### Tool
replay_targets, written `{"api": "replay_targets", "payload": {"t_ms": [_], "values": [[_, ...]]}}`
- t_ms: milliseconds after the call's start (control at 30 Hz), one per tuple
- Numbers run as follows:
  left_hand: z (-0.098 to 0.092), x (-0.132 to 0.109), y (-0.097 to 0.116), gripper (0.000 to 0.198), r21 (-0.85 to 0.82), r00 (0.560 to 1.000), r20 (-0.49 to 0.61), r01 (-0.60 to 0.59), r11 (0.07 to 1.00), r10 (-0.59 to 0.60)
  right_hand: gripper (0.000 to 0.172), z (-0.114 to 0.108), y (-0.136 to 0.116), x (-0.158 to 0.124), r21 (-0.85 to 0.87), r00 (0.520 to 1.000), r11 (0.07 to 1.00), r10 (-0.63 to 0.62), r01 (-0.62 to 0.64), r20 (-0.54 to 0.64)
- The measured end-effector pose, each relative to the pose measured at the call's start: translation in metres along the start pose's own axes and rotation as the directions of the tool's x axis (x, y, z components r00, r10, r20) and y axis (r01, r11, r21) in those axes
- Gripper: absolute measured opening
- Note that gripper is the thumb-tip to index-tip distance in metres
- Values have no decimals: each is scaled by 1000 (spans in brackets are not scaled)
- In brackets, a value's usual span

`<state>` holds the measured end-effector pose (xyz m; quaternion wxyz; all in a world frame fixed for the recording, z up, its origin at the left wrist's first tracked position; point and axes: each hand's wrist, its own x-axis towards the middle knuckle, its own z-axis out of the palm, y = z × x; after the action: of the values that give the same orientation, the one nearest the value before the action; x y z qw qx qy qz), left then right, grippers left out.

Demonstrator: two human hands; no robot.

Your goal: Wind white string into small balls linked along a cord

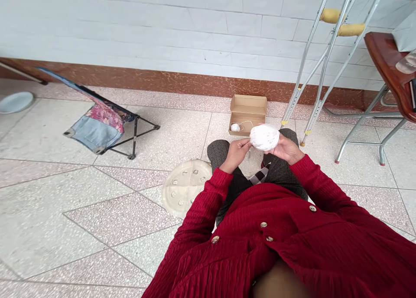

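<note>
Both hands hold a white yarn ball (264,137) in front of my lap. My left hand (238,154) cups its left side, and my right hand (286,149) presses against its right side. A thin white strand runs from the ball to a smaller white yarn ball (235,127). That smaller ball lies inside an open cardboard box (247,105), just beyond my knees. My red sleeves and dark trousers fill the lower part of the view.
Aluminium crutches (325,59) lean on the tiled wall at right, near a metal-legged stool with a brown seat (383,59). A round cream plastic lid (185,187) lies by my left leg. A folding patchwork chair (104,120) and a pale plate (16,102) rest on the terrazzo floor at left.
</note>
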<state>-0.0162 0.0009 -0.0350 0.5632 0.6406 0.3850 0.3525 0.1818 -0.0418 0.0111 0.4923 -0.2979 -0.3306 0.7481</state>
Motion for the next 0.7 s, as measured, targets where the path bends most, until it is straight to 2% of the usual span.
{"api": "replay_targets", "payload": {"t_ms": [167, 300, 400, 500, 600, 700], "values": [[13, -10, 9, 44, -33, 996, 91, -3, 999, 6, 56, -5, -7, 13, -192, 973, 979, -112, 72, -202], [17, -9, 8, 43, -72, 996, 89, 30, 997, -23, 63, -5, -1, 17, -426, 935, 904, -186, 41, -304], [17, -8, 5, 42, -135, 997, 56, 59, 989, -52, 68, -6, 7, 18, -648, 908, 759, -317, 70, -273], [17, -7, 6, 43, -184, 997, 41, 67, 981, -61, 69, -5, 11, 17, -829, 866, 545, -469, 128, -175], [15, -8, 10, 40, -323, 994, 91, 90, 942, -63, 71, 0, 11, 17, -923, 833, 362, -545, 128, -98], [13, -9, 14, 44, -455, 985, 153, 142, 879, -80, 73, 4, 10, 17, -968, 809, 226, -586, 104, -51]]}}
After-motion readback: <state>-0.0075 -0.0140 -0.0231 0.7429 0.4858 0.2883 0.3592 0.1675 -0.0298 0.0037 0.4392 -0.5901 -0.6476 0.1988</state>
